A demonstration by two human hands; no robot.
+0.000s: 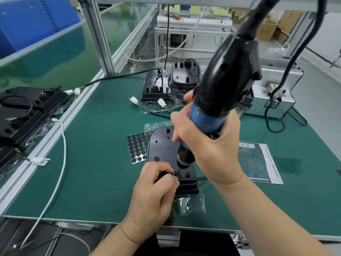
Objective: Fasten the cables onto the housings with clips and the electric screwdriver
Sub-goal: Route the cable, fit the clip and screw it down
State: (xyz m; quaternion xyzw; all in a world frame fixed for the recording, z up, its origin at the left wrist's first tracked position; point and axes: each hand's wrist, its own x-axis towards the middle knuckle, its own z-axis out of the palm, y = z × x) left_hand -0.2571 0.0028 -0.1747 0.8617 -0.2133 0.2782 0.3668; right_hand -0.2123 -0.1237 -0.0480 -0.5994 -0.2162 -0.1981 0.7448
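Gripping blue-and-black electric screwdriver [221, 85] in my right hand [208, 145]; left hand [153, 193] pinches black cable [199, 178] on black plastic housing [162, 146]. If tilted, it could cam out onto my fingertips [173, 182].

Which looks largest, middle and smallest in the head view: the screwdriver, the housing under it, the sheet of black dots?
1. Screwdriver, enlarged by nearness to the camera.
2. Housing.
3. Sheet of black dots.

a sheet of black round pads [137, 146] lies on the green mat [92, 163] at 8 o'clock from centre, a labelled clear bag [258, 161] at 4 o'clock. blue crates [27, 21] at 10 o'clock, cardboard boxes [287, 21] at 2 o'clock, a grey metal box [258, 106] at 3 o'clock.
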